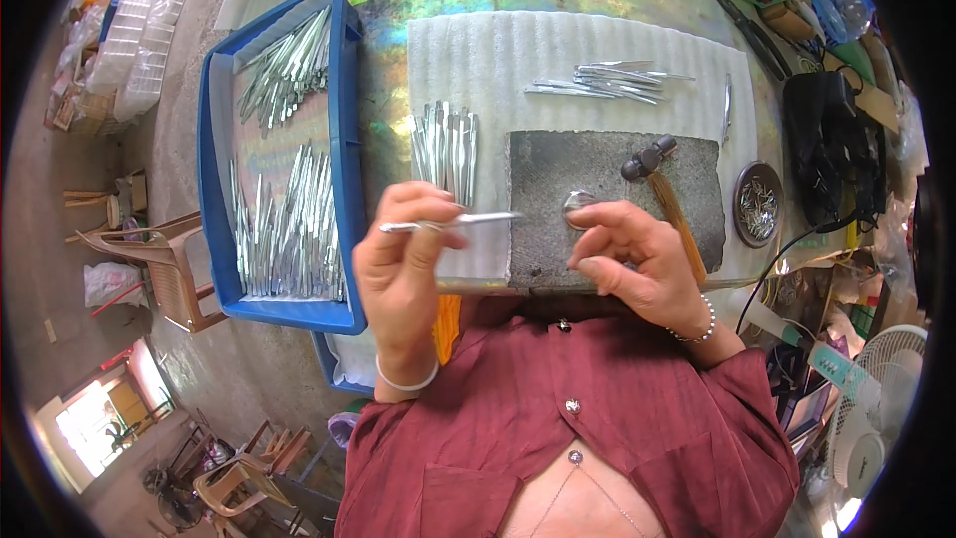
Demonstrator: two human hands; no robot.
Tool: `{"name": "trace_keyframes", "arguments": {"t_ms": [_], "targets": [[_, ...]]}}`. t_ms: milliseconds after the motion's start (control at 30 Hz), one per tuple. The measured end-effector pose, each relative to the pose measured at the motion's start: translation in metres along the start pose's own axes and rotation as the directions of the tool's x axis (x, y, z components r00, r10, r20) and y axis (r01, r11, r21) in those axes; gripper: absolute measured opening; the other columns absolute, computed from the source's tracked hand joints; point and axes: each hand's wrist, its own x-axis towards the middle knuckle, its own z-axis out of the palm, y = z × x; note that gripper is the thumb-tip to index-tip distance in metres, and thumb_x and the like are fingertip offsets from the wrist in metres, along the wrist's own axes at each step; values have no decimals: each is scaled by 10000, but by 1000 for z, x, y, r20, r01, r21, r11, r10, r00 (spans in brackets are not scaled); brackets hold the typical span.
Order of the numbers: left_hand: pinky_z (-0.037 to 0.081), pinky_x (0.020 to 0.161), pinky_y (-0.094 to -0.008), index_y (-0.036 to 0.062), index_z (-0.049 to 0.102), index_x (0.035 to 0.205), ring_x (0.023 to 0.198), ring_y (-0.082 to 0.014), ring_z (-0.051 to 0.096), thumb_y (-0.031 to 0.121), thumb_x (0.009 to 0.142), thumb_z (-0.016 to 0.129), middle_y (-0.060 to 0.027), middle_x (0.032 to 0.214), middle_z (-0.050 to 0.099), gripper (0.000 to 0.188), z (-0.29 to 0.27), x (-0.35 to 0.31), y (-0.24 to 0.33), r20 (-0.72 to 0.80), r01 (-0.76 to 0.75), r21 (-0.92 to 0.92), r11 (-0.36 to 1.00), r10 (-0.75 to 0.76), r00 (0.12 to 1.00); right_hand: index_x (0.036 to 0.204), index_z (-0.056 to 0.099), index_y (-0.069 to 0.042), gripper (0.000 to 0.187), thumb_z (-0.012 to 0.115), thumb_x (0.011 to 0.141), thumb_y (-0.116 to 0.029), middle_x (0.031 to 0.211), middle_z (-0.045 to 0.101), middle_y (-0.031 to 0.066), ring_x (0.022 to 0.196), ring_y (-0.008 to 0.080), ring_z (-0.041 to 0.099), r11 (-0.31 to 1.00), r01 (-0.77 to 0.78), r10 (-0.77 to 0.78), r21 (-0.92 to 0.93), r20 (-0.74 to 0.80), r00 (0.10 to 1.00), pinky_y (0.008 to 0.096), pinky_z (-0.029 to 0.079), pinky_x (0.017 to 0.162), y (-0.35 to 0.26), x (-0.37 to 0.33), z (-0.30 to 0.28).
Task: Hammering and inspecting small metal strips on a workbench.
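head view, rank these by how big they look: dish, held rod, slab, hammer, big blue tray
1. Big blue tray
2. Slab
3. Hammer and dish: too alike to rank; the hammer is longer, the dish wider
4. Held rod, thin

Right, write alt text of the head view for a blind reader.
A person's left hand holds a thin silver metal rod; the right hand, a small shiny round metal piece at its fingertips, is over a dark grey rectangular slab bearing a black-headed, wooden-handled hammer. To the left, a blue rectangular plastic tray holds two bunches of similar rods.
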Motion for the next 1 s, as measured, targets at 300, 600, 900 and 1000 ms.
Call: {"name": "trace_keyframes", "arguments": {"t_ms": [300,600,900,1000], "targets": [[505,666,-343,-10,629,976,720,-296,630,106,804,647,-163,842,639,208,0,58,-36,145,-165,924,345,82,986,1019,594,21,168,604,859,-28,806,627,44,702,53,594,992,-14,-8,-124,-175,984,194,470,578,-3,-27,-26],[491,668,-390,32,623,978,724,-324,617,163,797,668,-145,891,614,228,16,68,-56,189,-211,948,237,114,975,969,607,26,159,627,814,-1,811,628,113,660,150,623,812,176,-378,-556,-271,885,252,491,589,4,-32,-40],[452,755,-393,53,614,948,849,-318,580,125,757,687,-135,874,580,217,61,131,-66,492,-389,784,484,-104,864,1010,585,4,231,637,787,-16,911,592,141,788,262,612,635,229,-569,-738,-246,784,333,495,698,4,-33,-43],[444,786,-408,42,585,900,909,-334,563,147,730,704,-141,887,575,233,62,145,-82,539,-433,805,405,-195,820,1092,546,-5,341,645,769,-49,1007,565,152,914,311,566,460,194,-602,-867,-143,785,379,461,801,0,-33,-47]]}}
